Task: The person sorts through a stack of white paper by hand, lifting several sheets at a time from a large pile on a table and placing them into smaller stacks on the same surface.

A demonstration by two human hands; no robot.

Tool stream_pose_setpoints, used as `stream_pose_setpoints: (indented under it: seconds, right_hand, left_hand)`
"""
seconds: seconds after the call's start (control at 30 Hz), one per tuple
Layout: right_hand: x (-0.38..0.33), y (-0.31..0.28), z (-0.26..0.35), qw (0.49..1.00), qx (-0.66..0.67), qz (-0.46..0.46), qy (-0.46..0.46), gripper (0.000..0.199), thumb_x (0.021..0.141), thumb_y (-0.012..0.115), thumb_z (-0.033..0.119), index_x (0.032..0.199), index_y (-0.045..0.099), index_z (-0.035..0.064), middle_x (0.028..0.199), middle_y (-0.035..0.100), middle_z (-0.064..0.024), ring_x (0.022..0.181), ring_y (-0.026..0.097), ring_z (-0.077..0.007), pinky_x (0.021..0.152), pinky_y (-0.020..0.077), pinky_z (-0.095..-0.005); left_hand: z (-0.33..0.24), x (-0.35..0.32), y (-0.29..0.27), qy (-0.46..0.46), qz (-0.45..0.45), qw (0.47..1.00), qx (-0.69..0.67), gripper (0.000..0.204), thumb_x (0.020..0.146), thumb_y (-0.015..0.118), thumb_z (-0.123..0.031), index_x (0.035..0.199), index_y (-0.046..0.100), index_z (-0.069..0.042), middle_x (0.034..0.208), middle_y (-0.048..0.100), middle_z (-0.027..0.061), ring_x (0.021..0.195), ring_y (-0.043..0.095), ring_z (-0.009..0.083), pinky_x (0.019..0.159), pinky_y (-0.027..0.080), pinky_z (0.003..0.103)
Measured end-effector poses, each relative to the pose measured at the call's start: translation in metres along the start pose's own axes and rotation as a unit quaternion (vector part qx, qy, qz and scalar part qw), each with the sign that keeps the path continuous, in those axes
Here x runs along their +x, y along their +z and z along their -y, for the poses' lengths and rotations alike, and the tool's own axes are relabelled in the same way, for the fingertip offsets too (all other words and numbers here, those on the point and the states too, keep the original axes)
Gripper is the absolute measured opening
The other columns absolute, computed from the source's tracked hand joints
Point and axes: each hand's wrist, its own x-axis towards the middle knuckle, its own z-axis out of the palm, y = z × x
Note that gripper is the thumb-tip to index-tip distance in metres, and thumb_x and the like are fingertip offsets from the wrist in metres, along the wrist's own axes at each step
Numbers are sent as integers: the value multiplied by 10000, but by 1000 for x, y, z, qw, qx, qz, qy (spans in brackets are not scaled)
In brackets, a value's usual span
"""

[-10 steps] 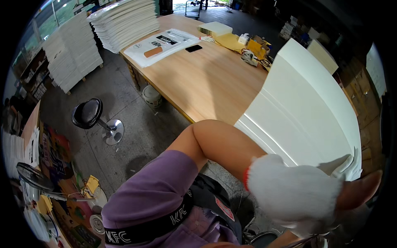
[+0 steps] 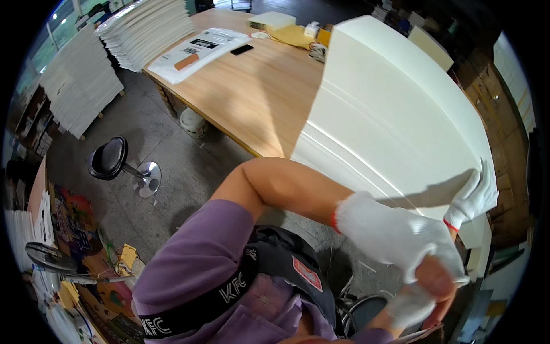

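Observation:
My left hand (image 2: 389, 238), in a white knit glove with a red cuff, reaches across my body. Its fingers curl around bare skin, which looks like my own right arm near the elbow; the overlap hides part of the hold. My right hand (image 2: 474, 194), also in a white red-cuffed glove, is stretched out at the near right edge of a large glossy white sheet (image 2: 384, 126). It seems to lie on the surface, casting a shadow, and nothing shows in its fingers. Long raised lines run along the sheet's near part.
The wooden table (image 2: 275, 109) bears a printed white package (image 2: 212, 43), a black phone (image 2: 242, 50) and yellow material (image 2: 295, 37). White stacked sheets (image 2: 146, 28) rise beyond. A black stool (image 2: 114, 157) and white bucket (image 2: 193, 122) stand left; a fan (image 2: 48, 258) is lower left.
The view has shifted, so the table and sheet sit further left. My right hand, mostly hidden before, now shows with fingers stretched out. My left hand's bent fingers around the arm now show.

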Motion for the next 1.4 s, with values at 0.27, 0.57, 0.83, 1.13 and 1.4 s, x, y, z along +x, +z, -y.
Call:
stream_pose_setpoints:
  seconds: [0.27, 0.57, 0.83, 1.13, 1.4]
  right_hand:
    - [1, 0, -2, 1000, -24, -11, -18, 307, 1017, 571, 222, 1271, 671, 84, 1256, 703, -37, 1130, 643, -216, 942, 407, -375]
    - [-7, 4, -15, 1000, -20, 11, -13, 308, 1012, 571, 208, 1276, 665, 80, 1286, 690, -41, 1156, 628, -207, 987, 368, -385]
    - [0, 3, -13, 999, -40, 10, -24, 316, 1011, 531, 170, 1282, 652, 62, 1258, 698, -63, 1076, 643, -229, 988, 366, -388]
    - [13, -14, 2, 999, -12, 25, 19, 336, 933, 621, 205, 1239, 674, 77, 1198, 672, -138, 1144, 591, -312, 1024, 400, -447]
    - [52, -86, -38, 892, 228, 70, 384, 472, 974, 636, 376, 1297, 626, 31, 1227, 688, -156, 1123, 657, -248, 995, 484, -359]
  left_hand:
    - [63, -22, 6, 125, 76, 984, 101, 374, 888, 805, -198, 1136, 689, 57, 830, 683, 62, 641, 604, 83, 540, 465, 256]
    - [81, -41, 3, 32, 94, 989, -110, 367, 878, 814, -199, 1113, 696, 57, 884, 688, 76, 691, 622, 97, 564, 479, 253]
    - [70, -54, 0, 200, 144, 958, -145, 436, 924, 754, -189, 1153, 659, 170, 1044, 706, 259, 855, 665, 296, 710, 512, 398]
    - [-18, -32, -40, 48, -4, 942, 333, 188, 880, 796, -206, 961, 765, -38, 883, 709, 101, 721, 672, 242, 629, 511, 340]
    - [-100, 121, -121, 94, -124, 361, 919, 212, 935, 653, -258, 1115, 700, -155, 1092, 707, 65, 990, 673, 272, 840, 556, 405]
